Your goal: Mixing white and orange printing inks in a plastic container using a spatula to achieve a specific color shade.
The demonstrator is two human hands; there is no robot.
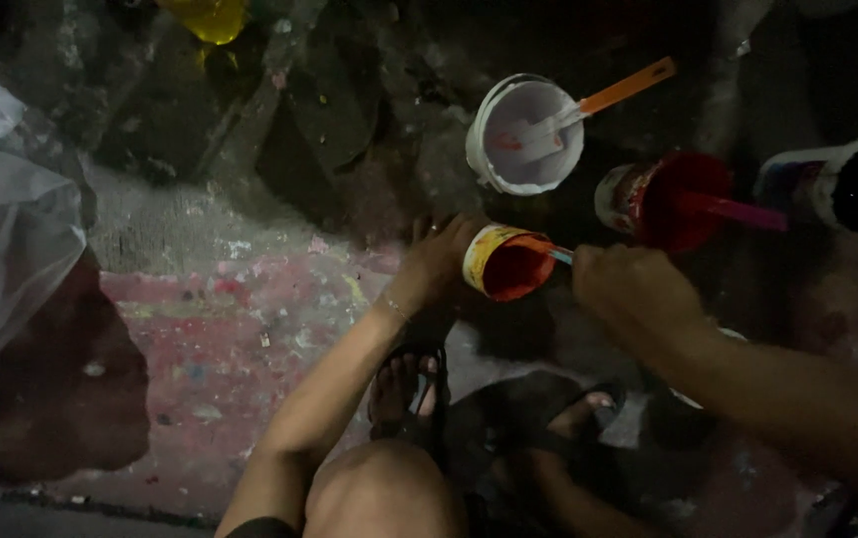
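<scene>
L hand (439, 261) wrapped around a small paint can (503, 262), tilted on its side w/ mouth facing R; orange-red paint inside, yellowish label on the outside. Grip closed on the can body, fingers behind it. Can is held off the floor, just above the person's sandalled feet (409, 384).

R hand (628, 289) closed in a fist on a thin tool w/ light blue handle (561, 256); tip goes into the can mouth. Tool type: can't tell, most of it hidden by hand.

Around:
- white bucket (523, 134) on the floor beyond the can, orange-handled brush (598, 100) resting in it, bristles down
- dark red can (663, 199) just R of the bucket, pink-handled stick (742, 211) in it
- dark-mouthed can w/ white rim (847, 184) far R, lying tilted
- yellow container (212, 18) at top edge, well apart
- clear plastic sheet (0, 229) far L
- concrete floor (240, 329) splattered w/ pink/red paint
</scene>
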